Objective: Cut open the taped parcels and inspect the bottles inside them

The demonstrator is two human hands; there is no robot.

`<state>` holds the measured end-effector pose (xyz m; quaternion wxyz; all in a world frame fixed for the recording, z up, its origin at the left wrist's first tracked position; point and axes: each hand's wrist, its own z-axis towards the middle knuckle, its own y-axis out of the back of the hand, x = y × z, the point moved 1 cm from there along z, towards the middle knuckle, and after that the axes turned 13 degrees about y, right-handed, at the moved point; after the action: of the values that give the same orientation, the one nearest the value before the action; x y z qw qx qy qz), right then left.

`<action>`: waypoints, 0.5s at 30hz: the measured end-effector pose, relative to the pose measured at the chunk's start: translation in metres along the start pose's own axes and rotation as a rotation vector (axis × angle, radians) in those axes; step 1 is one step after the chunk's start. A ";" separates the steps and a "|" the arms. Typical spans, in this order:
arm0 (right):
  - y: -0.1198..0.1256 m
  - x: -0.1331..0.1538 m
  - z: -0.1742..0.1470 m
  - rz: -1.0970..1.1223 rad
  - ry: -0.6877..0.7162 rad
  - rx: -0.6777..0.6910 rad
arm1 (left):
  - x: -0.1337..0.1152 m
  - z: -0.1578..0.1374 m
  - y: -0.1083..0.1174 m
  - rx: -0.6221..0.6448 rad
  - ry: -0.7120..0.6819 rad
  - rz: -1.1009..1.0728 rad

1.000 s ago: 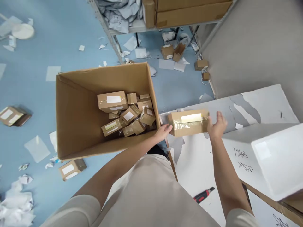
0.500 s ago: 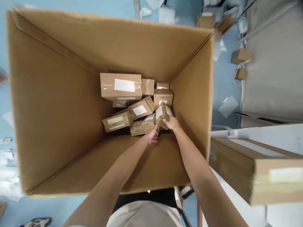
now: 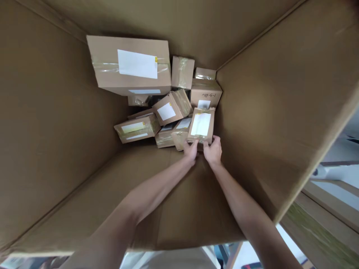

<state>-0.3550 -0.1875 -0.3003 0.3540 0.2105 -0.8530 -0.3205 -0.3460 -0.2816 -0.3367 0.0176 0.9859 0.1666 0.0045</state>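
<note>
Deep inside a large cardboard carton [image 3: 157, 186], both my hands grip a small cardboard box [image 3: 193, 130] by its near end. My left hand [image 3: 191, 149] closes on the near left corner, thumb on top. On the near right corner, my right hand [image 3: 213, 150] is closed the same way. A white label [image 3: 201, 124] faces up on this box. Right behind it sits a box with handwriting [image 3: 209, 93], and to its left a taped box with a label [image 3: 181, 135]. The undersides of both hands' grips are hidden.
A long labelled box [image 3: 106, 76] lies at the back left of the carton. Several smaller boxes, among them a tilted one [image 3: 171, 106] and a taped one [image 3: 137, 129], lie heaped around. Outside, to the right, stands another cardboard box [image 3: 322, 224].
My view has moved closer into the carton. The small box has turned so its label faces up squarely, and my left hand has come onto its near left corner.
</note>
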 end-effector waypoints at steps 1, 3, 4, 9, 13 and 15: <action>0.004 0.007 -0.016 0.071 -0.005 -0.010 | -0.003 -0.014 0.014 -0.007 -0.121 0.026; 0.006 0.021 -0.045 0.261 -0.016 0.031 | -0.012 -0.034 0.044 0.010 -0.314 0.069; 0.003 0.028 -0.057 0.359 -0.024 0.079 | -0.018 -0.040 0.059 0.017 -0.398 0.090; -0.019 0.045 -0.074 0.519 -0.087 0.420 | -0.054 -0.019 0.124 0.018 -0.667 0.382; 0.006 0.036 -0.035 0.141 0.160 0.063 | -0.064 0.019 0.153 0.036 -0.757 0.634; 0.024 0.032 -0.005 0.021 0.342 -0.110 | -0.061 0.029 0.158 0.051 -0.790 0.708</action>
<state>-0.3762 -0.1914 -0.2658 0.5083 0.2335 -0.7637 -0.3223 -0.3514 -0.4520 -0.3597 0.0526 0.9086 -0.1956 -0.3654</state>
